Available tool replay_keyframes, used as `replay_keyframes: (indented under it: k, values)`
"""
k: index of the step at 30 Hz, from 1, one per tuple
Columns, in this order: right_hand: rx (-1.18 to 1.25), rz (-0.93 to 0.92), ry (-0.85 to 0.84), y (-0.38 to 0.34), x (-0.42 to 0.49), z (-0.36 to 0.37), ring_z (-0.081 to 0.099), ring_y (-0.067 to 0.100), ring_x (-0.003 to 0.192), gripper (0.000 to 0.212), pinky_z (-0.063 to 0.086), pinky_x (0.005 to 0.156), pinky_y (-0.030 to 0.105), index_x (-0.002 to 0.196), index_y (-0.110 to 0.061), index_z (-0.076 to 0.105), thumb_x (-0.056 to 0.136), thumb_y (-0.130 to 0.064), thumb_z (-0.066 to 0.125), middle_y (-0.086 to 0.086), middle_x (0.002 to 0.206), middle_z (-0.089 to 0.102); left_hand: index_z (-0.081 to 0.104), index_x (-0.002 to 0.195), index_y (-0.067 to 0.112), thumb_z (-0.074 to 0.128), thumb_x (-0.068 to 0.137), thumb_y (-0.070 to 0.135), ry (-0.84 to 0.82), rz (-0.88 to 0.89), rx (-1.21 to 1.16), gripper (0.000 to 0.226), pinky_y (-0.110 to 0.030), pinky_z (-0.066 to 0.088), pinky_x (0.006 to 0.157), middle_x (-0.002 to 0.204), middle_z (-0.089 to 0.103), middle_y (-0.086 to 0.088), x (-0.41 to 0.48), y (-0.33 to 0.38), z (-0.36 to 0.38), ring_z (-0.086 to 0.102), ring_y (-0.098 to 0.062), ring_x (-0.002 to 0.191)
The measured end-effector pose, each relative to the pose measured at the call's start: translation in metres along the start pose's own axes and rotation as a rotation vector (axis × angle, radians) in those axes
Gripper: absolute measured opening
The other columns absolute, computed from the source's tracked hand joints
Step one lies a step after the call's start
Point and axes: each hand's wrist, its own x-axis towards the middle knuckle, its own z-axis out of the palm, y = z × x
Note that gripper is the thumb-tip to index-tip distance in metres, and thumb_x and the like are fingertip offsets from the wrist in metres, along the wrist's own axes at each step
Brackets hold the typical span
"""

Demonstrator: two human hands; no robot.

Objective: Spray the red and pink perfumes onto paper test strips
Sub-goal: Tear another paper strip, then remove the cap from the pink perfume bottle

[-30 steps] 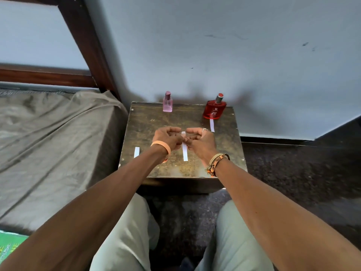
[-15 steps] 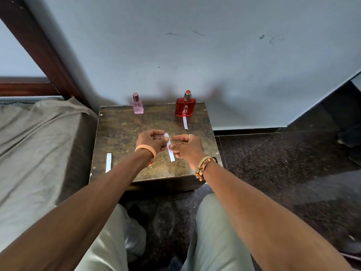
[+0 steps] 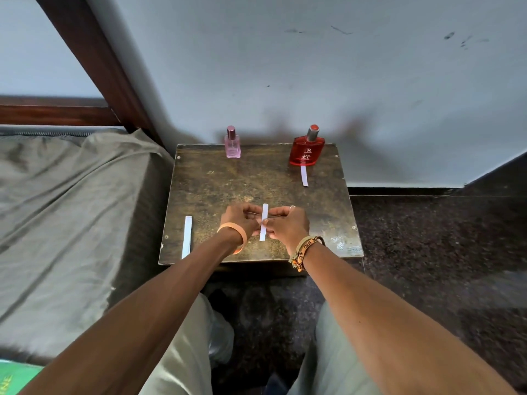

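A small pink perfume bottle (image 3: 233, 142) stands at the back of the worn brown table (image 3: 214, 189). A larger red perfume bottle (image 3: 306, 149) stands to its right, with one white paper strip (image 3: 304, 175) lying in front of it. My left hand (image 3: 241, 220) and my right hand (image 3: 288, 225) meet over the table's middle and both pinch a white paper strip (image 3: 264, 222) held between them. Another white strip (image 3: 187, 236) lies near the table's left front edge.
A bed with a grey-green sheet (image 3: 71, 223) borders the table on the left, with a dark wooden post (image 3: 94, 61) behind it. A pale wall (image 3: 313, 67) rises right behind the bottles. Dark speckled floor (image 3: 433, 252) lies to the right. My knees sit below the table's front edge.
The camera view has shifted, so the table sits differently in frame. Both hands stay together on the middle strip, whose top end now shows more between the fingers.
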Motion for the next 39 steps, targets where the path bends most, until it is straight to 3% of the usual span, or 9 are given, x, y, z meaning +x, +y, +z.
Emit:
replay_keyframes:
  k: [4, 7, 11, 17, 19, 22, 28, 33, 39]
  values:
    - [-0.185, -0.034, 0.049, 0.008, 0.006, 0.007, 0.073, 0.018, 0.074, 0.025, 0.062, 0.071, 0.039, 0.071, -0.022, 0.070, 0.066, -0.006, 0.089, 0.003, 0.082, 0.075, 0.071, 0.086, 0.020, 0.071, 0.078, 0.002, 0.000, 0.104, 0.258, 0.020, -0.033, 0.059, 0.074, 0.076, 0.073, -0.002, 0.002, -0.007, -0.001, 0.070, -0.017, 0.071]
    - [-0.263, -0.067, 0.054, 0.011, 0.009, 0.009, 0.072, 0.019, 0.076, 0.024, 0.062, 0.071, 0.039, 0.072, -0.024, 0.072, 0.068, -0.006, 0.087, 0.002, 0.083, 0.074, 0.075, 0.095, 0.022, 0.066, 0.083, 0.011, -0.017, 0.201, 0.509, 0.019, -0.024, 0.051, 0.076, 0.087, 0.074, 0.001, 0.003, -0.011, 0.000, 0.067, -0.016, 0.081]
    - [-0.375, -0.131, 0.051, 0.011, 0.010, 0.009, 0.071, 0.016, 0.079, 0.015, 0.061, 0.072, 0.035, 0.084, -0.019, 0.076, 0.075, -0.008, 0.082, 0.002, 0.087, 0.075, 0.074, 0.099, 0.028, 0.063, 0.087, 0.016, -0.056, 0.285, 0.704, 0.021, -0.033, 0.055, 0.076, 0.102, 0.072, 0.000, 0.005, -0.014, 0.003, 0.067, -0.021, 0.089]
    - [-0.466, -0.208, 0.030, 0.011, 0.007, 0.005, 0.068, 0.016, 0.086, 0.015, 0.055, 0.074, 0.029, 0.096, -0.015, 0.076, 0.082, -0.015, 0.077, 0.001, 0.093, 0.075, 0.072, 0.101, 0.024, 0.063, 0.086, 0.019, -0.060, 0.362, 0.764, 0.018, -0.034, 0.054, 0.075, 0.101, 0.067, -0.003, 0.001, -0.014, -0.003, 0.064, -0.023, 0.092]
    - [-0.465, -0.234, 0.044, 0.010, 0.005, 0.001, 0.068, 0.015, 0.090, 0.015, 0.053, 0.077, 0.027, 0.097, -0.016, 0.077, 0.082, -0.017, 0.077, -0.001, 0.094, 0.075, 0.071, 0.095, 0.024, 0.063, 0.085, 0.019, -0.018, 0.387, 0.768, 0.013, -0.031, 0.050, 0.072, 0.097, 0.065, -0.001, -0.001, -0.015, -0.015, 0.063, -0.022, 0.090]
    - [-0.422, -0.278, 0.103, 0.005, 0.005, -0.004, 0.068, 0.015, 0.092, 0.015, 0.056, 0.084, 0.031, 0.099, -0.015, 0.076, 0.085, -0.014, 0.073, -0.002, 0.096, 0.074, 0.068, 0.098, 0.024, 0.063, 0.086, 0.022, 0.089, 0.392, 0.794, 0.013, -0.038, 0.053, 0.076, 0.104, 0.063, 0.000, -0.005, -0.019, -0.045, 0.062, -0.022, 0.093]
    - [-0.418, -0.351, 0.085, -0.015, 0.008, 0.012, 0.068, 0.016, 0.099, 0.021, 0.054, 0.091, 0.032, 0.108, -0.013, 0.074, 0.087, -0.017, 0.072, 0.001, 0.105, 0.074, 0.062, 0.110, 0.021, 0.063, 0.088, 0.026, 0.268, 0.135, 0.945, 0.022, -0.045, 0.046, 0.093, 0.123, 0.048, -0.007, -0.007, -0.042, -0.102, 0.044, -0.031, 0.119]
    - [-0.457, -0.427, 0.037, -0.026, 0.007, 0.040, 0.068, 0.016, 0.098, 0.021, 0.055, 0.090, 0.034, 0.107, -0.014, 0.074, 0.086, -0.018, 0.072, 0.001, 0.103, 0.074, 0.068, 0.101, 0.020, 0.063, 0.086, 0.012, 0.283, 0.115, 0.814, 0.018, -0.041, 0.047, 0.090, 0.120, 0.052, -0.011, 0.004, -0.048, -0.109, 0.052, -0.034, 0.110]
    - [-0.475, -0.479, 0.033, -0.038, 0.021, 0.056, 0.068, 0.017, 0.099, 0.024, 0.055, 0.090, 0.032, 0.112, -0.014, 0.072, 0.088, -0.020, 0.071, 0.002, 0.108, 0.074, 0.067, 0.091, 0.023, 0.066, 0.084, 0.020, 0.327, 0.198, 0.766, 0.008, -0.043, 0.050, 0.084, 0.111, 0.055, -0.008, 0.018, -0.039, -0.118, 0.054, -0.030, 0.107]
